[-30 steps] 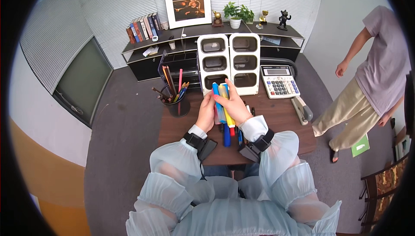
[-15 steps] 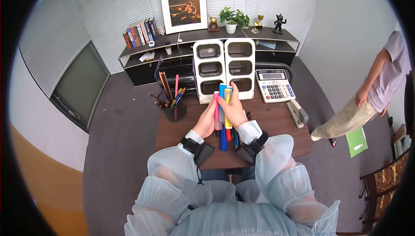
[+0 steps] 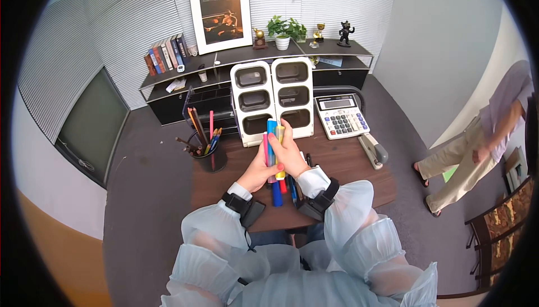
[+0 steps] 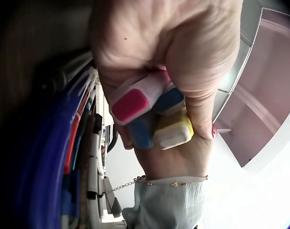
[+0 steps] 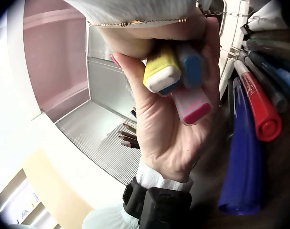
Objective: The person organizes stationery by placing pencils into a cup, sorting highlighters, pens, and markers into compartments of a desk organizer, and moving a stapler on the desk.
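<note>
Both hands together grip an upright bundle of chunky highlighters over the desk. My left hand (image 3: 255, 172) wraps the near-left side, its thumb across the lower part. My right hand (image 3: 289, 155) closes round the right side. In the bundle are a pink highlighter (image 4: 130, 106), a yellow highlighter (image 5: 162, 71) and two blue ones, among them a blue highlighter (image 5: 191, 71). Their ends sit close together in both wrist views. On the desk below lie a thick blue marker (image 3: 277, 196), a red marker (image 5: 262, 105) and several dark pens.
Behind the hands stands a white-framed organizer (image 3: 274, 105) with two columns of compartments. A mesh pencil cup (image 3: 210, 158) is on the left; a calculator (image 3: 341, 117) and a stapler (image 3: 373, 151) are on the right. Another person (image 3: 477, 144) is at the far right.
The head view has swung, so the desk sits further left and lower. The pink highlighter came into sight beside the others, and the left thumb moved across the bundle. The other person has changed position.
</note>
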{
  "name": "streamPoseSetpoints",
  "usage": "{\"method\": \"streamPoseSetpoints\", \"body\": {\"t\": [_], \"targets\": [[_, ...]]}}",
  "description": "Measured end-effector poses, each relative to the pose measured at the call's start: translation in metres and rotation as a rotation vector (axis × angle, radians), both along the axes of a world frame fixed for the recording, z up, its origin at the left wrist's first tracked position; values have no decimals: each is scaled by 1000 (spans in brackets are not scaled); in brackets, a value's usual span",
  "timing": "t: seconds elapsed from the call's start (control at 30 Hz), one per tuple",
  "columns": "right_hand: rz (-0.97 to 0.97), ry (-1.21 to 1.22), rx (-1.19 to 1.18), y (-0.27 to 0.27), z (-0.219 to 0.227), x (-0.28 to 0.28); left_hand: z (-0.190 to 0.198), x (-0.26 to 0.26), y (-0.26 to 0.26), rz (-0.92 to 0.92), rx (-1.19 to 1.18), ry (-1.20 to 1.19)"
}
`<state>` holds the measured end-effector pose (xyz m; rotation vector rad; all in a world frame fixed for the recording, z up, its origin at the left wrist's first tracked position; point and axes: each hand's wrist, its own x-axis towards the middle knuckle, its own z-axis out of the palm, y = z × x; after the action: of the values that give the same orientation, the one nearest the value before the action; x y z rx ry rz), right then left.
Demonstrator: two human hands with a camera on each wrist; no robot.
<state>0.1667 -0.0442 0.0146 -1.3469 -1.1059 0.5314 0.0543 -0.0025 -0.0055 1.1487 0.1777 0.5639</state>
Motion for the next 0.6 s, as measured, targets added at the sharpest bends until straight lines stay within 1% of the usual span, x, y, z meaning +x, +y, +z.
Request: {"method": "streamPoseSetpoints", "body": {"t": [0.1, 0.17, 0.2, 0.27, 0.3, 0.33, 0.4, 0.47, 0.53, 0.6], "targets": [[-20, -28, -17, -2, -1, 3, -1, 0, -1, 11, 0, 28], [-113, -256, -223, -6, 4, 5, 2, -2, -2, 7, 11, 62], [-149, -318, -215, -7, 1, 6, 3, -1, -1, 5, 23, 97], [-132, -341, -193, -9, 1, 8, -2, 1, -1, 36, 52, 46], [-106, -339, -149, -7, -1, 9, -2, -1, 0, 27, 30, 98], [-1, -232, -207, -12, 7, 10, 1, -4, -1, 15, 9, 150], [85, -165, -184, -4, -6, 15, 6, -2, -7, 58, -40, 104], [229, -60, -170, -13, 7, 14, 7, 0, -5, 108, -27, 55], [220, -171, -80, -11, -3, 13, 5, 4, 0, 125, -17, 47], [341, -47, -102, -13, -10, 10, 1, 3, 1, 193, -68, 29]]}}
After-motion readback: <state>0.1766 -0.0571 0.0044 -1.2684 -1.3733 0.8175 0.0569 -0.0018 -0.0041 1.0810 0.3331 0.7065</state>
